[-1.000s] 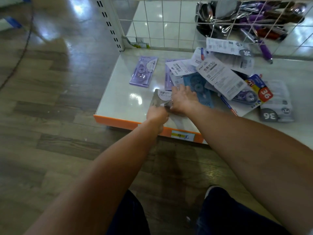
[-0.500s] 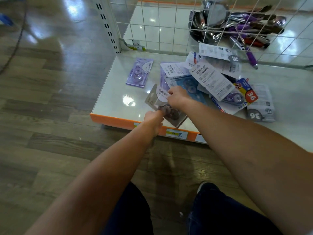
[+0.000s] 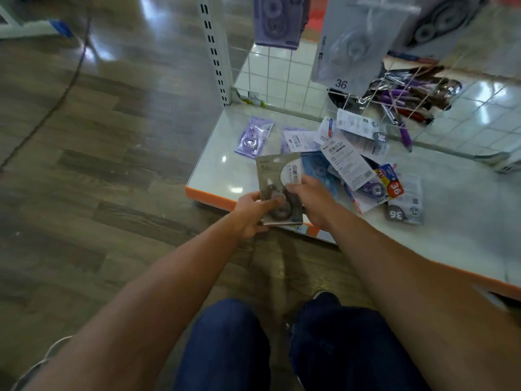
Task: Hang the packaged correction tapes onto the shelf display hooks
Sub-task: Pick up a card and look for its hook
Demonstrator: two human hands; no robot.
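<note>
Two hands are wrapped on one item. The grey rectangular carded correction tape pack (image 3: pixel 277 187) is pinched at its lower-left edge by the left hand (image 3: pixel 249 214), with the thumb laid over the clear blister. Its right edge is gripped by the right hand (image 3: pixel 311 200), fingers curled round it.

Delta: 1 s ago the pack is lying flat on the shelf, and 0.5 s ago it is tipped up. Now it is lifted clear and held near upright over the orange front lip, printed face toward the camera. The view is pitched up since then, so hung stock is brought into frame at the top: purple hanging pack (image 3: pixel 277 21), pale grey hanging pack marked 36 (image 3: pixel 349 46) and dark-wheeled hanging pack (image 3: pixel 439 21), all blurred.

Materials:
- The glossy white shelf base (image 3: pixel 222 170) is orange-edged, with glare spots reflected in it.
- A loose heap of flat card-and-plastic packs (image 3: pixel 352 162) is spread on the shelf, overlapping, some with white printed backs up.
- A single purple pack (image 3: pixel 253 136) is laid apart, left of the heap.
- The white wire grid back panel (image 3: pixel 282 77) is square-meshed.
- The slotted white metal upright (image 3: pixel 215 52) is set at its left end.
- Purple-barrelled pens (image 3: pixel 408 94) in shiny wrap are seen behind the grid.
- A matt wood-grain plank floor (image 3: pixel 112 165) is seen below.
</note>
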